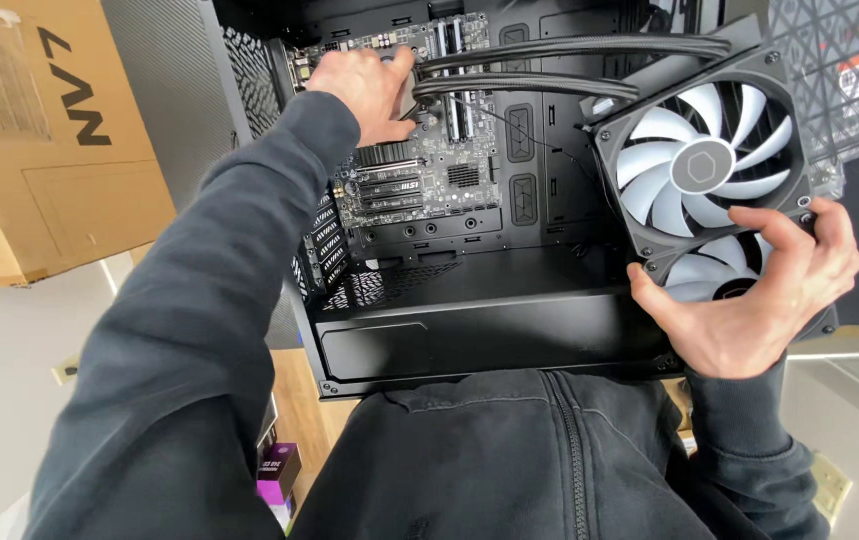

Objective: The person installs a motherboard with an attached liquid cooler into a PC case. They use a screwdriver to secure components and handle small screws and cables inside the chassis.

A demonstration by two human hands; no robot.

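Open black computer case (469, 330) lies under the person, motherboard (419, 170) inside. Right hand (749, 300) clamps the lower edge of the fan radiator (704, 175), fingers curled over its frame, just outside the case's right wall; its long axis runs top to bottom, tilted, white fan blades facing the viewer. Two braided hoses (549, 65) run left from it into the case. Left hand (369, 90) is closed over the hose ends above the motherboard; what it grips is hidden. Case floor below the board is open. Cardboard box (39, 140) left of the case
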